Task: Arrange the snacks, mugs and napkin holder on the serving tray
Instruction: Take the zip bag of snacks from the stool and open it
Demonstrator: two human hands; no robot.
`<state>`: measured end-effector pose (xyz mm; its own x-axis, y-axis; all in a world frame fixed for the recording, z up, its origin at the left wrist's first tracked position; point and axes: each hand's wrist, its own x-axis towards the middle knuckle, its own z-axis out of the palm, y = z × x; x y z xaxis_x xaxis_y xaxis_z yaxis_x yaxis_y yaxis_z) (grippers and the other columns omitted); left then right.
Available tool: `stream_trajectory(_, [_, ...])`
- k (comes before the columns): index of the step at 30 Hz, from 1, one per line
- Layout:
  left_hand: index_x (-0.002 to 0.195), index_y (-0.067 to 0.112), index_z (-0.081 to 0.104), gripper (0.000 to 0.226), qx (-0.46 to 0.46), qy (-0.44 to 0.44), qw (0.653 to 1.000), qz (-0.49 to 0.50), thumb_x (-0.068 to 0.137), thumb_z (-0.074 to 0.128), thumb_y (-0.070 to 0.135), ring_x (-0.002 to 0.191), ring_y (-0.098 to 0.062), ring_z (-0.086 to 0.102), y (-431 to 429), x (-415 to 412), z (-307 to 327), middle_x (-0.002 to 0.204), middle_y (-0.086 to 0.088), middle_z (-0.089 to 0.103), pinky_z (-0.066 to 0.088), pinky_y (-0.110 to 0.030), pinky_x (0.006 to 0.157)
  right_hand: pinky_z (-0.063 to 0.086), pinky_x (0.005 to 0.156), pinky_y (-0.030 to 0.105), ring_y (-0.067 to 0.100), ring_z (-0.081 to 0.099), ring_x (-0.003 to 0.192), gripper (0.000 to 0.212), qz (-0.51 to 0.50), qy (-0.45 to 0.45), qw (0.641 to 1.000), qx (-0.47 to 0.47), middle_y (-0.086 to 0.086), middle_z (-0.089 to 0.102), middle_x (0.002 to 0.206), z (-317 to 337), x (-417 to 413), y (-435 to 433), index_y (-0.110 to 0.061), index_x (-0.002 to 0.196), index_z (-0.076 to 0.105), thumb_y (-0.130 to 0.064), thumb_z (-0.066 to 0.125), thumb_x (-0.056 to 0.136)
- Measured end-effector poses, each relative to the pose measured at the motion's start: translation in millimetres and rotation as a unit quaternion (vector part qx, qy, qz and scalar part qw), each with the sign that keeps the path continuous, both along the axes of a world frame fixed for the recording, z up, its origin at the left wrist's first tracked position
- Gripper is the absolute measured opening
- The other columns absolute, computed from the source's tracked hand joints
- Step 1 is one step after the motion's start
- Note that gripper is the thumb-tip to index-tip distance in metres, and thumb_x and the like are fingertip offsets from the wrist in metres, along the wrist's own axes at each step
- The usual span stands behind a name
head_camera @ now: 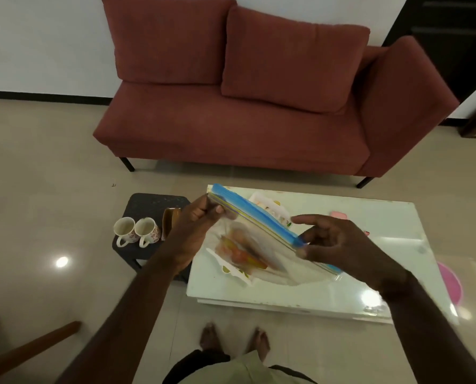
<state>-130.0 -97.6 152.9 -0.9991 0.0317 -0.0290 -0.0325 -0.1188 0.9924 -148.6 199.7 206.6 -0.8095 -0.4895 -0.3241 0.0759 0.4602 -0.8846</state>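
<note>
A clear zip bag (261, 253) with a blue seal strip and orange snacks inside hangs above the white table (383, 225). My left hand (198, 220) pinches the seal's left end. My right hand (334, 242) pinches its right end, forefinger stretched out. Under the bag lies a white serving tray (267, 206) with a printed pattern, mostly hidden by the bag. Two white floral mugs (135, 231) stand side by side on a dark stool (153, 203) left of the table. A brown object (169, 217), perhaps the napkin holder, stands by the mugs, partly behind my left wrist.
A red sofa (245, 106) stands beyond the table. A pink object (339, 215) lies on the table behind my right hand, and a pink round thing (450, 281) sits off the table's right edge. My bare feet (231, 339) stand on the tiled floor before the table.
</note>
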Motion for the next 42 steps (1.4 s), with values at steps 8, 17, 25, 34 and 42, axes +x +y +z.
stream_trajectory(8, [0.110,0.023,0.058,0.030,-0.218,-0.058,0.916,0.332,0.085,0.072,0.029,0.090,-0.015,0.063,42.8,20.9,4.0,0.102,0.000,0.065,0.054,-0.030,0.075,0.052,0.066,0.016,0.003,0.067,0.072,0.014,-0.096,0.141,0.985,0.040,-0.012,0.075,0.079,-23.6,20.2,-51.2,-0.024,0.090,0.079,-0.026,0.082,0.076])
stream_trajectory(17, [0.090,0.022,0.073,0.014,-0.080,-0.241,0.955,0.156,0.080,0.077,0.032,0.075,-0.014,0.076,85.0,47.2,-5.6,0.086,0.001,0.078,0.062,-0.029,0.070,0.045,0.071,0.004,0.004,0.064,0.079,0.014,-0.111,0.183,0.974,0.078,-0.010,0.073,0.091,-48.4,46.5,-76.6,-0.022,0.102,0.077,-0.022,0.068,0.091])
stream_trajectory(25, [0.085,0.017,0.068,0.005,-0.049,-0.294,0.945,0.134,0.090,0.068,0.018,0.072,-0.019,0.075,82.1,42.9,-6.9,0.085,-0.007,0.075,0.061,-0.026,0.067,0.052,0.072,0.011,0.005,0.066,0.080,0.017,-0.136,0.106,0.983,0.067,-0.013,0.071,0.093,-53.4,47.8,-71.1,-0.025,0.104,0.078,-0.024,0.069,0.090])
stream_trajectory(34, [0.076,0.024,0.072,0.008,-0.046,-0.278,0.947,0.152,0.080,0.077,0.029,0.070,-0.015,0.075,84.8,44.3,-2.0,0.071,0.006,0.077,0.062,-0.030,0.063,0.049,0.065,0.006,0.002,0.066,0.071,0.022,-0.167,0.153,0.970,0.091,-0.015,0.071,0.086,-53.2,55.5,-80.6,-0.024,0.095,0.078,-0.036,0.079,0.077])
stream_trajectory(42, [0.082,0.025,0.070,0.007,-0.027,-0.280,0.947,0.158,0.085,0.072,0.030,0.067,-0.016,0.076,79.5,40.2,5.9,0.070,0.007,0.077,0.059,-0.024,0.054,0.041,0.067,-0.002,-0.003,0.061,0.075,0.015,-0.196,0.149,0.965,0.094,-0.013,0.071,0.091,-51.8,52.2,-86.3,-0.020,0.099,0.079,-0.026,0.068,0.090])
